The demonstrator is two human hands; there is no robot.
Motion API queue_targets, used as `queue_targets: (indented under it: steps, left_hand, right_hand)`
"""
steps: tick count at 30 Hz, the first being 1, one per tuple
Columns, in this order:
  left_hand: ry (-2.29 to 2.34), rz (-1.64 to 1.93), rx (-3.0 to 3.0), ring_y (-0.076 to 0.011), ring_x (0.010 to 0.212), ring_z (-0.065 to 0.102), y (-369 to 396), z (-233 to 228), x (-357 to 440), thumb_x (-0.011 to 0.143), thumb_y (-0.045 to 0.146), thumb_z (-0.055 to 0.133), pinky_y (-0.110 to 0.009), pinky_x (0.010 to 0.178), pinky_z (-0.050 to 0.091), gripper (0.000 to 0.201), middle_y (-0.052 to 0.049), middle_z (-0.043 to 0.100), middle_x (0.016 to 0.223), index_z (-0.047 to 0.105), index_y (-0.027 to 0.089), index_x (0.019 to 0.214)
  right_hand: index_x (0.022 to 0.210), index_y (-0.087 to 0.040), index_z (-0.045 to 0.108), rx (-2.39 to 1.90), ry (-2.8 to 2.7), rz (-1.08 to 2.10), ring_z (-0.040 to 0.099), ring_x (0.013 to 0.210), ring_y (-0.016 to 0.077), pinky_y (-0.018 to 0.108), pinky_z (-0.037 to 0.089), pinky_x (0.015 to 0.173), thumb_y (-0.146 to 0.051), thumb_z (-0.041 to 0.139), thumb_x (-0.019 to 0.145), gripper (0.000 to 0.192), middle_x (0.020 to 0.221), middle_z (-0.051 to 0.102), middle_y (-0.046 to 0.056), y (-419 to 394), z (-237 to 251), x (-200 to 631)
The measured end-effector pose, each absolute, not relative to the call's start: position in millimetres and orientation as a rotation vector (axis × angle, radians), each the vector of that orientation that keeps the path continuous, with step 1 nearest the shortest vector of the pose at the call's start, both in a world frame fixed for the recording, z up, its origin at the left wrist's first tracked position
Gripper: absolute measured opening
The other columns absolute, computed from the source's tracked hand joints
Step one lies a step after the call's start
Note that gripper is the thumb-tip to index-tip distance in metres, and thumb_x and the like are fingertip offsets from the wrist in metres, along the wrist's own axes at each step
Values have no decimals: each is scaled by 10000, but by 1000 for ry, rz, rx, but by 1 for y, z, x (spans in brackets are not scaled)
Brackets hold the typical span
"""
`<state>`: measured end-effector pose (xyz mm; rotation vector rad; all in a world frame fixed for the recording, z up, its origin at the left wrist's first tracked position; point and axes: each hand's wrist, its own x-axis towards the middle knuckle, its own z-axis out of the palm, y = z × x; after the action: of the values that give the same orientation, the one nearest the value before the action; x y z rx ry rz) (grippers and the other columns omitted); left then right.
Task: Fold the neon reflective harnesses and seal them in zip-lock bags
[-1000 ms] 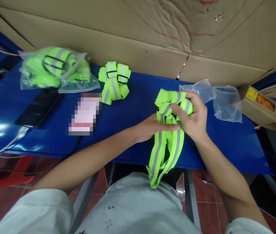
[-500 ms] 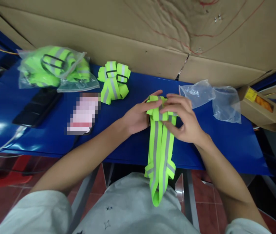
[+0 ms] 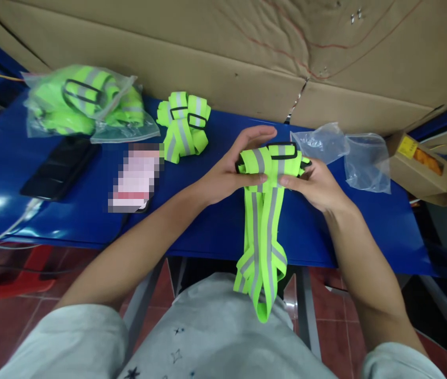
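Both hands hold one neon strap (image 3: 265,221) above the blue surface (image 3: 207,221). The left hand (image 3: 227,171) pinches the folded top at 9 o'clock, its grip clenched on the strap; the right hand (image 3: 318,181) clamps the same fold from 3 o'clock. The rest dangles toward 6 o'clock, over the surface's edge. The webbing looks light, limp and elastic, so it will likely sag and unfold unless held at the fold. A black buckle (image 3: 282,150) at 12 o'clock offers the one stiff spot. An empty bag (image 3: 345,155) lies just beside the right hand.
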<state>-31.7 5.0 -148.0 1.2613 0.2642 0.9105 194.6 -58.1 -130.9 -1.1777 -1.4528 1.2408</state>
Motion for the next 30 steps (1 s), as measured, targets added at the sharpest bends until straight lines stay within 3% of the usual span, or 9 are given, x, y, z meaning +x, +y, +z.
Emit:
queue_targets:
  steps: [4, 7, 10, 17, 19, 21, 24, 27, 30]
  left_hand:
    - [336, 841, 995, -356, 1534, 535, 4, -146, -31, 668, 184, 990, -472, 1224, 492, 913, -17, 666, 1526, 606, 385, 1472]
    - [382, 719, 826, -336, 1316, 710, -4, -148, -26, 721, 300, 978, -477, 1138, 562, 654, -34, 787, 1290, 720, 289, 1321]
    - [365, 554, 802, -344, 1147, 780, -11, -150, -20, 766, 369, 956, -498, 1045, 609, 434, -105, 829, 1116, 796, 181, 1123]
    - [365, 455, 859, -351, 1148, 784, -6, -150, -24, 718, 263, 962, -488, 1038, 606, 446, -115, 842, 1059, 814, 166, 1127]
    - [288, 422, 840, -332, 1128, 787, -4, -150, -27, 691, 280, 976, -451, 1013, 609, 492, -93, 840, 1074, 805, 180, 1142]
    - [253, 471, 785, -270, 1045, 799, -4, -151, -29, 703, 367, 989, -379, 966, 615, 480, -54, 837, 1064, 800, 193, 1109]
    - [257, 552, 664, -201, 961, 790, -8, -149, -29, 792, 482, 937, -309, 907, 613, 428, -13, 827, 1038, 788, 207, 1085]
    - [284, 556, 588, -206, 977, 784, -13, -144, -26, 891, 509, 845, -324, 899, 615, 382, -6, 817, 1059, 768, 231, 1141]
    - [344, 560, 589, -178, 885, 766, -13, -141, -24, 853, 395, 885, -298, 818, 613, 326, 11, 804, 999, 762, 220, 1099]
  right_hand:
    - [1009, -301, 833, -1145, -1466, 1063, 777, 887, 240, 417, 675, 845, -507, 984, 737, 373, 963, 818, -16, -60, -133, 189]
    - [1003, -307, 829, -1098, -1442, 898, 776, 911, 249, 442, 677, 868, -505, 981, 742, 361, 968, 811, -9, -59, -133, 185]
    - [970, -287, 807, -1135, -1453, 850, 743, 783, 228, 423, 679, 723, -529, 982, 728, 384, 882, 775, -3, -58, -130, 185]
    - [994, -283, 825, -1093, -1545, 904, 667, 583, 161, 344, 634, 544, -503, 992, 719, 390, 816, 767, -18, -55, -131, 193]
    - [1106, -310, 841, -1059, -1593, 853, 711, 634, 174, 367, 666, 614, -463, 966, 773, 387, 950, 814, -6, -54, -133, 195]
    - [1174, -342, 844, -1029, -1679, 761, 796, 874, 234, 435, 702, 835, -435, 923, 831, 364, 1154, 829, 9, -54, -133, 197]
    - [1149, -369, 858, -1014, -1785, 596, 758, 1226, 296, 513, 617, 1109, -415, 825, 926, 231, 1314, 796, 6, -53, -131, 197]
    - [1116, -387, 858, -1002, -1838, 503, 739, 1271, 293, 541, 569, 1171, -371, 716, 995, 187, 1340, 781, -3, -53, -128, 197]
    - [1141, -362, 827, -1023, -1939, 537, 661, 1393, 320, 582, 476, 1261, -330, 699, 981, 207, 1465, 708, 7, -53, -126, 199]
